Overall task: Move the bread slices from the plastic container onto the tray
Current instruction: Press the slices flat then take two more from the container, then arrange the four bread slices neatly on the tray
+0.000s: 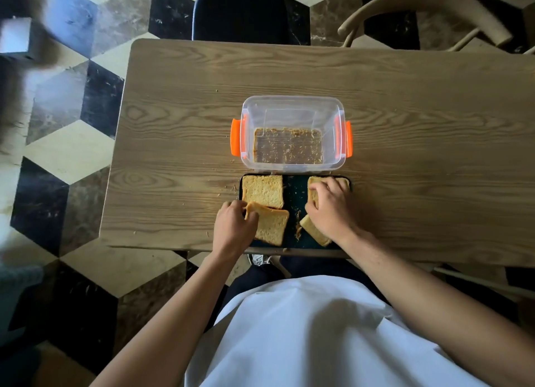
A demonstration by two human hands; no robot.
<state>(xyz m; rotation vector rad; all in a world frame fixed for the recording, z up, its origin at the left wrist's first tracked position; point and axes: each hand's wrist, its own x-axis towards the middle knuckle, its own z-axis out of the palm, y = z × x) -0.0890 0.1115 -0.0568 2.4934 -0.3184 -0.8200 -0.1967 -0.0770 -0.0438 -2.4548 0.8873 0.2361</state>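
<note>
resting on a wood-grain table (405, 126) above cube-patterned floor (72, 155), left hand (234, 224) grips toast (272, 227), right hand's (330, 210) grip unclear.

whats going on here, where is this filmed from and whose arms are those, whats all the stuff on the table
There is no machine here. The single picture comes from a camera worn on a person's head, looking down, so the two bare arms are that person's own.

On the wooden table stands a clear plastic container with orange clips; only crumbs are left in it. Just in front of it lies a dark tray with four bread slices.

The left hand grips the near left slice, which leans on the far left slice. The right hand rests on the far right slice, with the near right slice partly beneath it.
</note>
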